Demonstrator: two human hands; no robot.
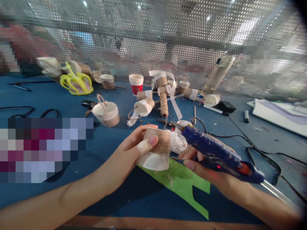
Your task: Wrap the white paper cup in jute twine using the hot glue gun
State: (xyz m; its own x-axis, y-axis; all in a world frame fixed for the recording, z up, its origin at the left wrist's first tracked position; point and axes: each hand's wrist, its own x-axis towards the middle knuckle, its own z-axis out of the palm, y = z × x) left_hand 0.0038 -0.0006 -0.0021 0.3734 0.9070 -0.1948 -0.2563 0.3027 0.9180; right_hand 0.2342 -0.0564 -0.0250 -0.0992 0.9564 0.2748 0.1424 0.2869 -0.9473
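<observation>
My left hand grips a white paper cup partly wound with brown twine; a bandage wraps the thumb. The cup's white band is bare and faces me. My right hand holds a blue hot glue gun, its nozzle pointing up and left, above the cup's right side. A clear glue stick sticks out of the gun's back, and a small red light glows on it. Near the right fingertips a strand of twine runs toward the cup. Beneath the cup lies a green sheet with a notched edge.
A twine-wrapped basket stands left of centre. Behind are a twine spool, a red paper cup, several small baskets and a yellow crown-like piece. Black cords cross the right side. A perforated metal screen closes the back.
</observation>
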